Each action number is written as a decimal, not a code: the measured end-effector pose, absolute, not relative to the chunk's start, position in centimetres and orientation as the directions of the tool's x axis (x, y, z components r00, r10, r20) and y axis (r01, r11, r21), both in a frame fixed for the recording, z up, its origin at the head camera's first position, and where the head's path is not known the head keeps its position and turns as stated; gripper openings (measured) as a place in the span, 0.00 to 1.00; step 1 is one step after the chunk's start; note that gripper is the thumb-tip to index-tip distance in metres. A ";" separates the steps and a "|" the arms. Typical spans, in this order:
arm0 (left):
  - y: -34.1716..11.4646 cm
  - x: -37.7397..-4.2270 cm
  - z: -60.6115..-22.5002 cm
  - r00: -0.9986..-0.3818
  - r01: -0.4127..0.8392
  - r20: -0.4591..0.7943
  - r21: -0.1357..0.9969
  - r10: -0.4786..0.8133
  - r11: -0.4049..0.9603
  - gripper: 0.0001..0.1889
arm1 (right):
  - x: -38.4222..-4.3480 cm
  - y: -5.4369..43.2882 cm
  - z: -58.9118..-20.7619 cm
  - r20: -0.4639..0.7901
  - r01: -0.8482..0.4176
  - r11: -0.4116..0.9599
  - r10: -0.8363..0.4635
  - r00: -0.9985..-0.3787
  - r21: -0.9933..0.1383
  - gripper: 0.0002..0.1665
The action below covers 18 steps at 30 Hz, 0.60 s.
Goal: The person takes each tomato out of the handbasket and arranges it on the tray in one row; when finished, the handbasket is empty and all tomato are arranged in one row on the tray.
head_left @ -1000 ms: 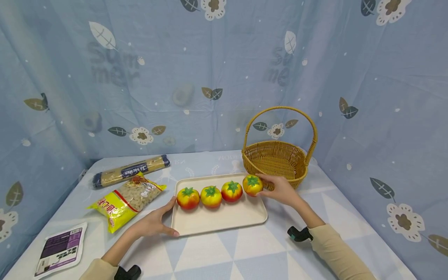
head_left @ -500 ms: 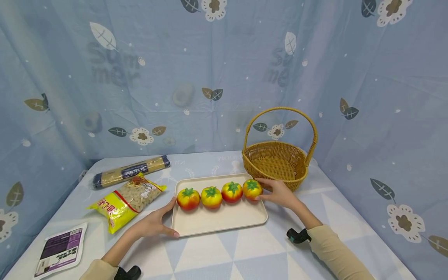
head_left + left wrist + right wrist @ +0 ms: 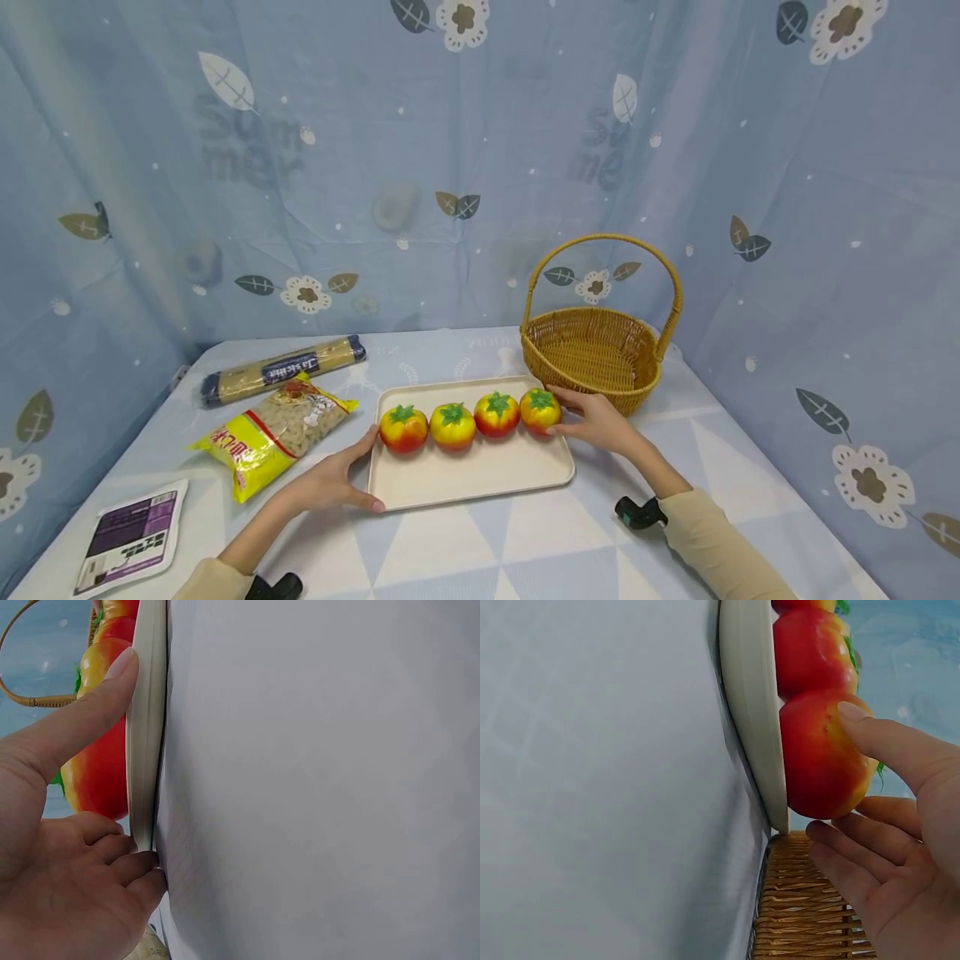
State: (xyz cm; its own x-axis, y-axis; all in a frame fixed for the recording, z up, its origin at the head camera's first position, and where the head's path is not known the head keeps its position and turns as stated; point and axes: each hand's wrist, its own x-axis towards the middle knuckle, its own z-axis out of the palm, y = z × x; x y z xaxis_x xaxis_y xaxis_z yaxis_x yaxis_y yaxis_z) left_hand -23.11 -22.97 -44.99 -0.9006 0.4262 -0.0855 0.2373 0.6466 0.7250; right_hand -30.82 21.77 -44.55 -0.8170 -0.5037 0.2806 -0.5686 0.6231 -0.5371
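My left hand holds the left end of a cream rectangular tray, the thumb at its front corner and the fingers at its left edge. On the tray several red-and-yellow toy tomatoes with green leafy tops stand in a row along the back half. The rightmost tomato sits at the tray's right end beside its neighbour. My right hand grips this end tomato from the right, its thumb on the near side and its fingers on the far side. The leftmost tomato lies near my left thumb.
A wicker basket with a tall handle stands behind the tray at the right, close to my right hand. Left lie a spaghetti pack, a yellow bag of pale pieces and a flat purple-and-white packet. Curtains surround the table.
My right hand has brought the end tomato slightly down and nearer, and it now rests on the tray in line with the others. The left hand and tray have stayed put.
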 end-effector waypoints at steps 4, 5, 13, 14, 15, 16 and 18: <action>-23.0 -23.0 -44.9 -0.901 0.247 -0.078 0.718 0.427 0.651 0.64 | -30.7 21.6 -44.5 0.293 -0.581 0.618 -0.509 -0.809 -0.530 0.44; -23.0 -23.0 -44.9 -0.900 0.251 -0.075 0.716 0.429 0.651 0.64 | -30.7 21.6 -44.4 0.296 -0.583 0.617 -0.509 -0.808 -0.529 0.44; -23.1 -23.2 -45.1 -0.899 0.257 -0.071 0.714 0.432 0.651 0.64 | -30.7 21.6 -44.5 0.307 -0.586 0.606 -0.506 -0.806 -0.538 0.40; -23.1 -23.2 -45.1 -0.899 0.256 -0.072 0.714 0.432 0.651 0.64 | -30.7 21.6 -44.6 0.309 -0.588 0.607 -0.507 -0.805 -0.535 0.40; -23.1 -23.2 -45.2 -0.898 0.256 -0.073 0.714 0.433 0.651 0.64 | -30.7 21.6 -44.6 0.311 -0.591 0.606 -0.510 -0.802 -0.532 0.40; -23.1 -23.2 -45.2 -0.898 0.255 -0.076 0.714 0.434 0.652 0.64 | -30.7 21.6 -44.6 0.312 -0.594 0.606 -0.512 -0.800 -0.529 0.40; -23.1 -23.2 -45.2 -0.898 0.255 -0.077 0.712 0.434 0.654 0.64 | -30.6 21.6 -44.6 0.317 -0.599 0.601 -0.515 -0.796 -0.529 0.41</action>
State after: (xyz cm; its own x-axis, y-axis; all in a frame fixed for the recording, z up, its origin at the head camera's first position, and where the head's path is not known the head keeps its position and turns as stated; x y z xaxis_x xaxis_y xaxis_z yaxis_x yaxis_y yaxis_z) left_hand -23.17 -23.08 -45.20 -0.8977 0.4339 -0.0772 0.2551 0.6544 0.7118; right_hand -30.63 21.64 -44.58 -0.7964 -0.5153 0.3166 -0.5992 0.6009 -0.5290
